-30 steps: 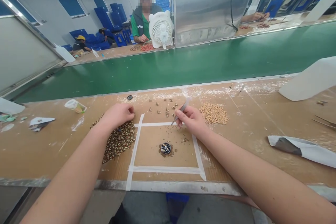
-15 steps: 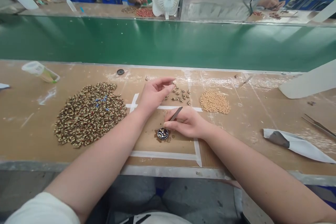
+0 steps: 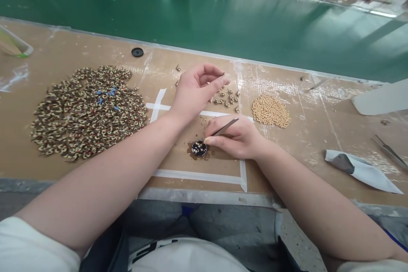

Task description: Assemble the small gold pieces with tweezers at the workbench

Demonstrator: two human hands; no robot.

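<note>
My right hand [image 3: 237, 137] is closed on thin metal tweezers [image 3: 225, 127]. Their tips reach a small black round part [image 3: 199, 148] that lies inside a square of white tape [image 3: 197, 176] on the brown bench. My left hand [image 3: 196, 90] hovers palm-up above the tape's far edge. Its fingers are curled and the thumb meets a fingertip on something tiny that I cannot make out. Just beyond it lie several small metal pieces [image 3: 227, 97]. A wide heap of brown, cream and red parts [image 3: 86, 108] spreads to the left, and a small heap of beige beads [image 3: 270, 110] sits to the right.
A green conveyor belt [image 3: 204, 17] runs along the far side of the bench. A black disc [image 3: 137, 52] lies near its edge. A second pair of tweezers [image 3: 389, 151], a folded white sheet [image 3: 361, 170] and a white block [image 3: 379, 100] are at the right. A plastic cup [image 3: 12, 45] is far left.
My view has tipped down toward the bench. My left hand left the brown heap and rose over the metal pieces. My right hand brought the tweezers down to the black round part.
</note>
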